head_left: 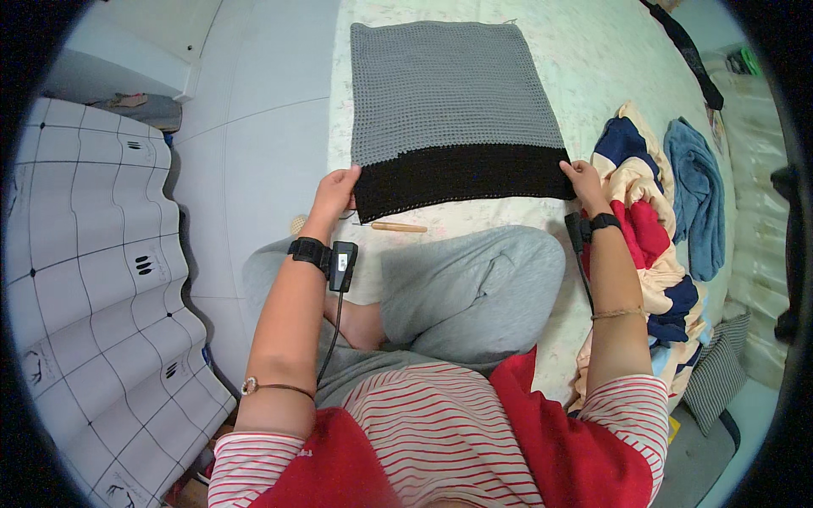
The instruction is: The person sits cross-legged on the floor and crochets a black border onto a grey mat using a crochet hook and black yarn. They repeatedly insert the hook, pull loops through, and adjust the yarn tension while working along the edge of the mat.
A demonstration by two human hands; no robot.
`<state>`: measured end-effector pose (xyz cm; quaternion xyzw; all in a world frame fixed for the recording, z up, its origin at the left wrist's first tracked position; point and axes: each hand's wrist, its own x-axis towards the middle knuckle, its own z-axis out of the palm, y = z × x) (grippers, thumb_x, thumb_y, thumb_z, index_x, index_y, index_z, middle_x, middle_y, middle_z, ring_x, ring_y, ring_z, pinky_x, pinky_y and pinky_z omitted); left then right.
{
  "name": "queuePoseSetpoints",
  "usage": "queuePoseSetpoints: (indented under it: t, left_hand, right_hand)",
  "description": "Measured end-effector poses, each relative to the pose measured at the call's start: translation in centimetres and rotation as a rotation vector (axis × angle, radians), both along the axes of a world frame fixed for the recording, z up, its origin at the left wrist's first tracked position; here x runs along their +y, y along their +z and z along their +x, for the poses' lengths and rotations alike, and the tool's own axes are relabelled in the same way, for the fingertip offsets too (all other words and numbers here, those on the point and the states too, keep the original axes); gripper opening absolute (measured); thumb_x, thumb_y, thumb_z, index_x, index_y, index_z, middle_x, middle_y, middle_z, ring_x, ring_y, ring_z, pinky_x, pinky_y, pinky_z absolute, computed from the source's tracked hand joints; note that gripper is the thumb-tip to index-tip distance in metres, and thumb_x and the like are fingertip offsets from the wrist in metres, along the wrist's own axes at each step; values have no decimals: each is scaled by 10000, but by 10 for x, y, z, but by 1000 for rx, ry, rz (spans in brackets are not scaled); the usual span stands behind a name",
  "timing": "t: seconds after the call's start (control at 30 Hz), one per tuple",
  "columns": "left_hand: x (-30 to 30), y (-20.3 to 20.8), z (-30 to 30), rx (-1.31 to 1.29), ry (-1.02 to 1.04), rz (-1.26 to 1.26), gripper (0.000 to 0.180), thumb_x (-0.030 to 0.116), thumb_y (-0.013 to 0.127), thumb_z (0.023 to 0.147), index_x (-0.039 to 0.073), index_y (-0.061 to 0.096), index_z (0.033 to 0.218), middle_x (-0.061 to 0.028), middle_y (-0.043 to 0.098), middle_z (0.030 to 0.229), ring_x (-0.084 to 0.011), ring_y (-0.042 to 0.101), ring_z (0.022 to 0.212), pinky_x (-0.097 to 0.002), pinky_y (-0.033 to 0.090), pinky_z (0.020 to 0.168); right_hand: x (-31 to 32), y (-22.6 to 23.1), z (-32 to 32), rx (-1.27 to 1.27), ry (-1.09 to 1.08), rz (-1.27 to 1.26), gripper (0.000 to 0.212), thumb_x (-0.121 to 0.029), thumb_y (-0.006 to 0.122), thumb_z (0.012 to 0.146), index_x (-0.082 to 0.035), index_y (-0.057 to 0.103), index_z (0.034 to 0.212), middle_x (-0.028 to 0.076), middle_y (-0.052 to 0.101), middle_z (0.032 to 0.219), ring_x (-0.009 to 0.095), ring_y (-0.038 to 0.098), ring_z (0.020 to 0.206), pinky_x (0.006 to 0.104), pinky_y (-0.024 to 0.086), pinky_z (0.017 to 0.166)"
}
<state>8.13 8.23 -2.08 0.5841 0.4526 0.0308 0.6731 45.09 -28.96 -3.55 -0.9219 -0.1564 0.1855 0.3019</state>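
A crocheted panel [457, 93], mostly grey with a black band along its near end, lies spread flat on the pale bed sheet. My left hand [340, 188] pinches the left edge of the black band near its corner. At the opposite edge, my right hand [583, 179] grips the band between thumb and fingers. The near edge of the black part runs slightly slanted between my hands. Just below it, close to my left hand, lies a crochet hook [400, 227] with a light wooden handle.
Crumpled cream, navy and red fabric [639, 186] is heaped on the right, beside a folded blue garment [694, 199]. A striped cushion [716, 372] sits at the lower right. On the left stands a white grid-patterned folding panel [102, 254]. My crossed legs [474, 288] are in front.
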Motion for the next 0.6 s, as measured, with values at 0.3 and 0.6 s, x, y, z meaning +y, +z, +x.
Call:
queuePoseSetpoints:
  t: [0.3,0.6]
  left_hand:
    - [-14,0,-22,61,-132,92,196,164,678,836,18,623,954,-17,619,737,-89,534,558,-236,441,520]
    - [-5,-1,-39,8,-158,-196,282,84,723,796,-45,581,1003,-84,636,808,-147,643,678,-240,557,602]
  right_hand:
    - [-13,10,-18,-132,87,-196,369,-96,741,751,-29,611,1089,72,667,890,165,621,782,284,489,706]
    - [116,101,-131,39,499,270,268,-85,672,831,-35,622,1089,38,643,884,100,595,816,251,497,740]
